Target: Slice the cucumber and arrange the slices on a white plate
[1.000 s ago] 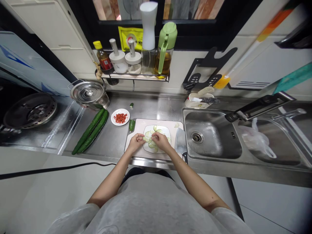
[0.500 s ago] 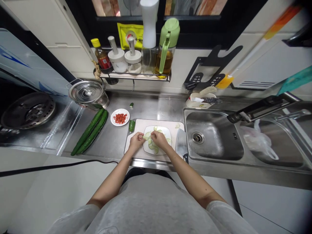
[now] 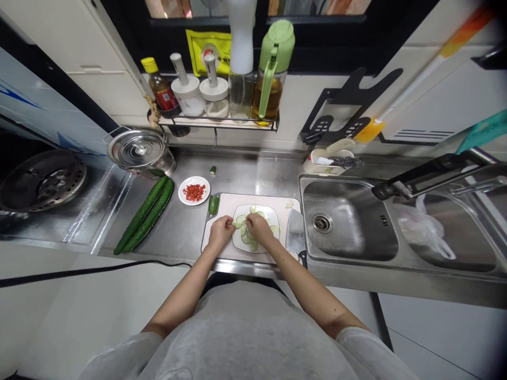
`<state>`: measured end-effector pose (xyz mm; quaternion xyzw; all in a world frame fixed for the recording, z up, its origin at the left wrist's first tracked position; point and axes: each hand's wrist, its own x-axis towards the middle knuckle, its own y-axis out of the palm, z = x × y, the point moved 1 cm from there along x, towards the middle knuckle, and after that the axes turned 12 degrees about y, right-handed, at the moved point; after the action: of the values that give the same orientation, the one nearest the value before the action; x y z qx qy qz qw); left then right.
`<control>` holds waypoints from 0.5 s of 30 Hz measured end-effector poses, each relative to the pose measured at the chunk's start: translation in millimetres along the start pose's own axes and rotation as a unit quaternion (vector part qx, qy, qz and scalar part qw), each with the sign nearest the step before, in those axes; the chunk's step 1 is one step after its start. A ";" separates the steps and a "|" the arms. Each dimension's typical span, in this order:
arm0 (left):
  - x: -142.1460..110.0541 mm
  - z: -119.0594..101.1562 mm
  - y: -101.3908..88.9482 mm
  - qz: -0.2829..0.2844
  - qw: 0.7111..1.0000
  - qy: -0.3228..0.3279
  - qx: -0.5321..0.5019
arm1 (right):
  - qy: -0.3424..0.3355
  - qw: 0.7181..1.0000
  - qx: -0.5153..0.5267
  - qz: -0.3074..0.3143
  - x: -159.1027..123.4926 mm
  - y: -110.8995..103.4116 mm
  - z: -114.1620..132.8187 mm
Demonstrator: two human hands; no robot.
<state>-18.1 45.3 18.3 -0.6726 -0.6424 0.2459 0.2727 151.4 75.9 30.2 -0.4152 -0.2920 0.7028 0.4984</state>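
A white plate [image 3: 270, 212] with a dark rim line lies on the pale cutting board [image 3: 229, 200]. Thin cucumber slices [image 3: 250, 244] are spread over it, several overlapping. At the plate's left edge my left hand [image 3: 222, 231] is closed, pinching a pale cucumber slice at its fingertips. My right hand [image 3: 260, 230] hovers over the plate's middle with thumb and fingers pressed together; whatever they hold is too small to tell. A cleaver [image 3: 295, 232] rests flat at the board's right edge. By the upper left corner sits a cut cucumber piece [image 3: 214, 205].
Two whole cucumbers [image 3: 148, 215] lie to the left, near a lidded steel pot [image 3: 138, 150]. A small plate [image 3: 180, 196] carries chopped red pieces [image 3: 194, 192]. On the right is a steel sink [image 3: 348, 221]. Bottles and jars stand on a wall rack [image 3: 225, 122].
Both hands stay almost in place over the plate, fingertips still pinched. The view has shifted slightly; no object on the counter has visibly moved.
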 end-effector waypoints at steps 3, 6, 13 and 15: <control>0.6 -0.2 -0.1 0.011 1.000 0.005 0.027 | 0.010 0.999 -0.047 -0.006 -2.1 -0.8 1.7; 0.8 -2.2 -1.2 0.019 0.999 0.003 0.048 | 0.017 0.996 -0.082 -0.002 -2.9 -1.7 2.8; -2.5 -12.2 -7.5 0.035 0.994 0.032 0.103 | 0.014 0.992 -0.123 0.004 -3.3 -3.7 4.5; -3.6 -15.4 -8.5 0.044 0.990 0.043 0.123 | 0.015 0.991 -0.132 0.006 -3.4 -4.2 5.1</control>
<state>-14.0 41.1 35.3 -0.6719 -0.5645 0.3054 0.3697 149.4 74.1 37.2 -0.4893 -0.3720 0.6550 0.4396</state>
